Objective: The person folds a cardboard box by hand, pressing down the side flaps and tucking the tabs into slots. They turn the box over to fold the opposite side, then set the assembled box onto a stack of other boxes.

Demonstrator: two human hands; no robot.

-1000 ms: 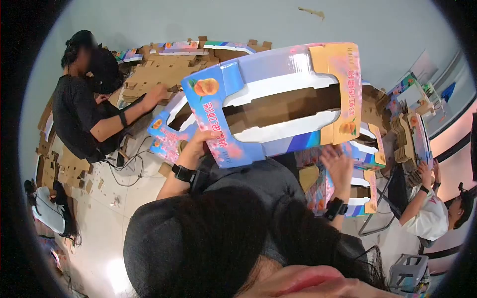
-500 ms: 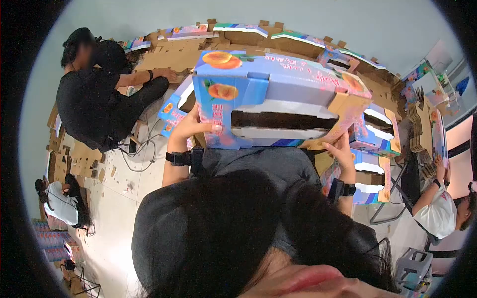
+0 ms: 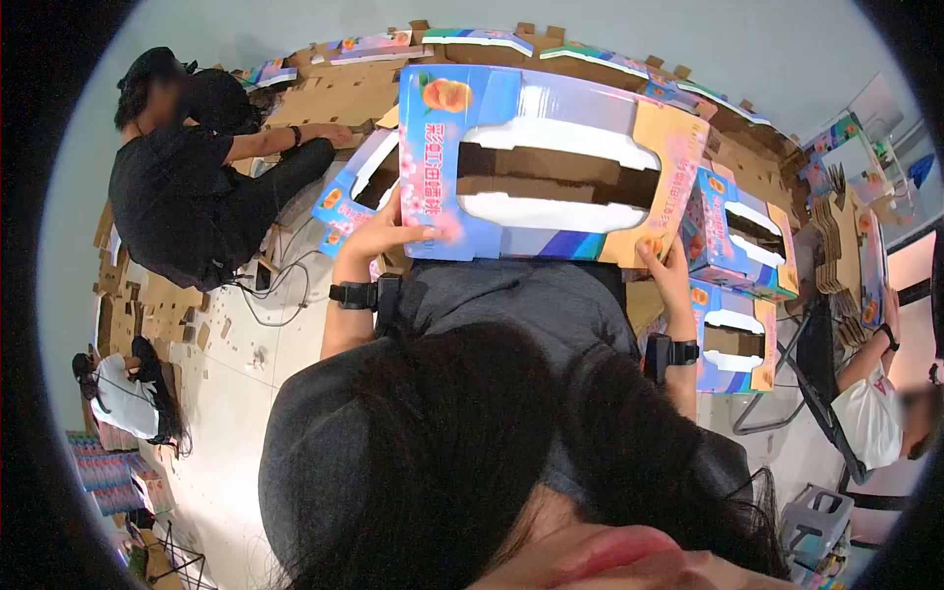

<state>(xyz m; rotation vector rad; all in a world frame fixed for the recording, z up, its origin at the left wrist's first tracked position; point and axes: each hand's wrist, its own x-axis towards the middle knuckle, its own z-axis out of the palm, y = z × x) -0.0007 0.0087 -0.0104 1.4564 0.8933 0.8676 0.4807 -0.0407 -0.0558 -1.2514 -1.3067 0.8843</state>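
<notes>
A printed cardboard fruit box is held up before my chest, its face with the wide cut-out turned toward me. My left hand grips its lower left corner, the thumb lying on the pink and blue print and the other fingers hidden behind. At the lower right corner, my right hand holds the orange part with its thumb on the front. White flaps edge the opening, and brown cardboard shows inside.
Two similar boxes are stacked at the right; another box is at the left. A person in black sits left. People in white sit far left and right. Cables cross the floor near a grey stool.
The box has tilted, so its cut-out face shows more fully and its top face is no longer seen. My hands stay on its lower corners. The person at the right has shifted.
</notes>
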